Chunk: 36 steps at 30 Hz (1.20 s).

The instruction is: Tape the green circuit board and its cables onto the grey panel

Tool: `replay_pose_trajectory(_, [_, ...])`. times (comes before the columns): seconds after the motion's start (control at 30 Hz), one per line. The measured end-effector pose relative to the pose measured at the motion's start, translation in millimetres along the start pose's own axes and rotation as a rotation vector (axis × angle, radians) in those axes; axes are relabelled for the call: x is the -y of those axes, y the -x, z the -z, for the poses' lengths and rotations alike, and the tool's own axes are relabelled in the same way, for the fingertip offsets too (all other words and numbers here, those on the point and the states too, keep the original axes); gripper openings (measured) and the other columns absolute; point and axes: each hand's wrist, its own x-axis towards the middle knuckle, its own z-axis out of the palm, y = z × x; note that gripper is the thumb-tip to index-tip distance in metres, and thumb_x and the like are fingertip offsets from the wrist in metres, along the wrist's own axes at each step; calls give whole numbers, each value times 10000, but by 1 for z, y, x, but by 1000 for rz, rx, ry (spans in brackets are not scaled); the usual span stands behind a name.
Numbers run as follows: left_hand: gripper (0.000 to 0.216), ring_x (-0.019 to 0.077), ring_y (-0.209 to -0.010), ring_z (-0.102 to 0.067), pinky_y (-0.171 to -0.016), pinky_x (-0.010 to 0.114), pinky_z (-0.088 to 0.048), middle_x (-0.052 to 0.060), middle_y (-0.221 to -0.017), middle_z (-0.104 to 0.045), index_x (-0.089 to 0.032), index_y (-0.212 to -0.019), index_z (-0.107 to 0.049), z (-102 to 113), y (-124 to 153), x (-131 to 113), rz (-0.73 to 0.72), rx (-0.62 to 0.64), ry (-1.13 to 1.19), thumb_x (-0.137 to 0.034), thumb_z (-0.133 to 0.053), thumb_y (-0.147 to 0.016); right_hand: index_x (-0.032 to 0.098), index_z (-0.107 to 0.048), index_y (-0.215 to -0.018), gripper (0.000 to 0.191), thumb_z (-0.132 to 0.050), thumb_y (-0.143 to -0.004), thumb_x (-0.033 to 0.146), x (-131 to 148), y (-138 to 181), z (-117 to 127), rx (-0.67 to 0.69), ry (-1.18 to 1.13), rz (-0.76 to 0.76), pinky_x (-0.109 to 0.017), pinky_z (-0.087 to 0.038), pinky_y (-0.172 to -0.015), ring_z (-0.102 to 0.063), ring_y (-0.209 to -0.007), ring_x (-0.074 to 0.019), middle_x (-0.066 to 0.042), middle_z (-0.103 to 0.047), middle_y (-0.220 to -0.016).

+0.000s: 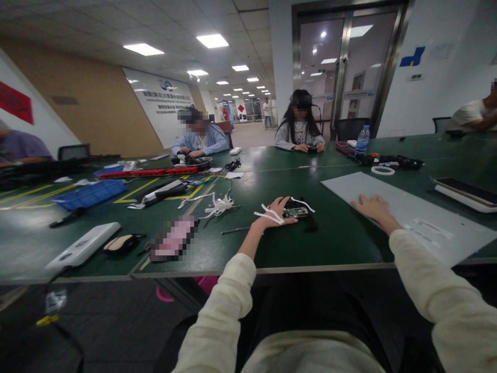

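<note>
My left hand (274,212) rests on the green table, with its thumb and fingers around the near end of a small circuit board (298,212). Narrow white strips (272,215) lie across the back of this hand. Another white strip (303,204) curves over the board's far side, and a dark piece (310,224) sits beside it. My right hand (373,208) is spread flat on a light grey sheet (349,186), holding nothing. White strips (433,229) lie on that sheet near my right wrist. A thin dark rod (236,229) is left of my left hand.
Left are a tangle of white strips (220,206), a pink phone-shaped thing (174,238), a white power strip (85,246) and a blue tray (93,194). Right are a phone (468,190), a tape roll (382,170) and a bottle (362,140). Other people sit across the table (264,171).
</note>
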Motion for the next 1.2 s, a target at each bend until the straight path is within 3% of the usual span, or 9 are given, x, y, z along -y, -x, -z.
replay_pose_trajectory(0.27, [1103, 398, -1314, -347, -1030, 530, -345, 189, -1488, -217, -242, -1463, -205, -1, 0, 4, 16, -28, 69, -719, -658, -578, 181, -398, -1372, 738, -198, -868, 682, 23, 10, 3, -3, 36, 69, -580, -266, -942, -384, -1227, -407, -253, -386, -1355])
replay_pose_trajectory(0.43, [1087, 346, -1233, -455, -1024, 491, -378, 170, -1383, -336, -223, -1450, -248, 7, 3, 1, -25, -123, 100, -670, -703, -569, 188, -380, -1384, 739, -183, -872, 684, 47, 18, 6, 4, 59, 155, -561, -272, -943, -381, -1229, -402, -253, -376, -1369])
replay_pose_trajectory(0.57, [1042, 315, -1252, -426, -1057, 483, -351, 139, -1366, -342, -231, -1454, -216, 19, 6, -1, -66, -246, 98, -629, -695, -619, 206, -355, -1403, 724, -183, -879, 674, 71, 28, 9, 2, 63, 242, -539, -269, -952, -368, -1237, -391, -243, -364, -1384])
replay_pose_trajectory(0.83, [1051, 321, -1285, -372, -1088, 499, -306, 137, -1371, -339, -223, -1451, -215, 55, 15, -5, -182, -305, 22, -591, -723, -608, 221, -281, -1460, 762, -133, -876, 687, 114, 50, 16, 44, 23, 494, -506, -217, -1033, -220, -1355, -365, -197, -249, -1488])
replay_pose_trajectory(1.2, [1042, 319, -1300, -358, -1106, 471, -282, 143, -1388, -362, -176, -1453, -217, 127, 31, -28, -223, -326, -67, -594, -692, -624, 214, -217, -1493, 832, -116, -850, 733, 144, 81, 23, 110, -74, 684, -516, -141, -1090, -115, -1398, -371, -156, -152, -1539])
